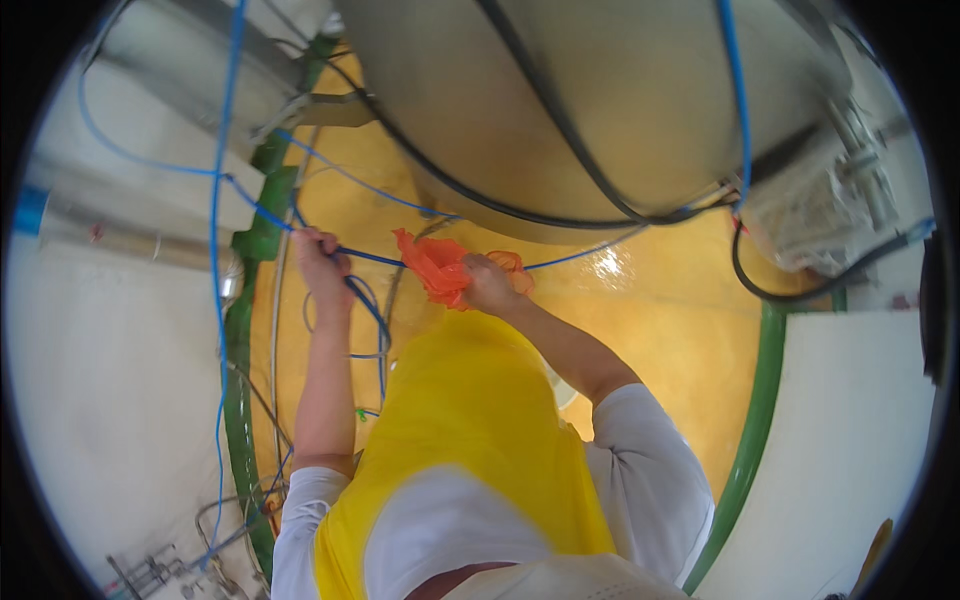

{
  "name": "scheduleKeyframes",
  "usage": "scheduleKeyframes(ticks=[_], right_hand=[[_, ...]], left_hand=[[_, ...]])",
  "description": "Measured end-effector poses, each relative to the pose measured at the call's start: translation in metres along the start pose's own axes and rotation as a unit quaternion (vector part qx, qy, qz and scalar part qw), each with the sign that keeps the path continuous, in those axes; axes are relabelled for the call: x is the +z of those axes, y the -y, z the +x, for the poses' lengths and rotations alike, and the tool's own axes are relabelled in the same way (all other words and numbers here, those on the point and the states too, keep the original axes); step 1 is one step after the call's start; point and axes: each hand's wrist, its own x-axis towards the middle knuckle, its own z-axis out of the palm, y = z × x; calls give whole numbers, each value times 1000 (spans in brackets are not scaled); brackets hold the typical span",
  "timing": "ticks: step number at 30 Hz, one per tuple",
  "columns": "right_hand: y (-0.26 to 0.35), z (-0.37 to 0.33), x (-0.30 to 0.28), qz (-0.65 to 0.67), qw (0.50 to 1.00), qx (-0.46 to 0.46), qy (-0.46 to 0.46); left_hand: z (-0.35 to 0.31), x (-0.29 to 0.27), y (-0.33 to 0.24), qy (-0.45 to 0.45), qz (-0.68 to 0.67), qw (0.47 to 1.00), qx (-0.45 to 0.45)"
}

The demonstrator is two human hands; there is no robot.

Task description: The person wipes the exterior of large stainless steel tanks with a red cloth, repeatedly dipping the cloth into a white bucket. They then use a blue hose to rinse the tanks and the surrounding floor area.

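Observation:
My left hand (pixel 320 262) is closed around a blue hose (pixel 368 256) that runs across in front of me. In my right hand (pixel 490 284) is a crumpled orange-red plastic bag or thin sheet (pixel 436 266), bunched up where the blue hose passes. The hose comes out on both sides of the bunched plastic, which seems wrapped against it. More blue hose (pixel 376 318) hangs in loops below my left hand. Both arms reach forward over my yellow apron (pixel 470 400). What lies inside the folds of the plastic is hidden.
A large rounded metal tank (pixel 600 110) fills the far side, with black hoses (pixel 520 212) draped across it. Blue tubing (pixel 216 260) hangs at the left by the white wall (pixel 110 370). Green edging (pixel 765 400) borders the yellow floor (pixel 680 330). Pipes and fittings (pixel 150 575) stand at lower left.

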Motion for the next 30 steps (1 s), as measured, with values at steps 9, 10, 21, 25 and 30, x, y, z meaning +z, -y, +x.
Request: scheduleKeyframes(ticks=[9,10,21,25,30], right_hand=[[92,92,-5,118,988,-74,-66],[90,88,-6,135,986,-66,-66],[-139,-119,-83,-240,959,140,53],[-212,-181,-154,-448,880,157,15],[-205,-184,-151,-388,909,129,80]], left_hand=[[-1,-9,-12,59,3,998,15],[0,-10,-16,48,7,999,18],[17,4,-53,48,-21,998,29],[21,14,-60,50,-47,997,48],[18,9,-44,36,-67,996,47]])
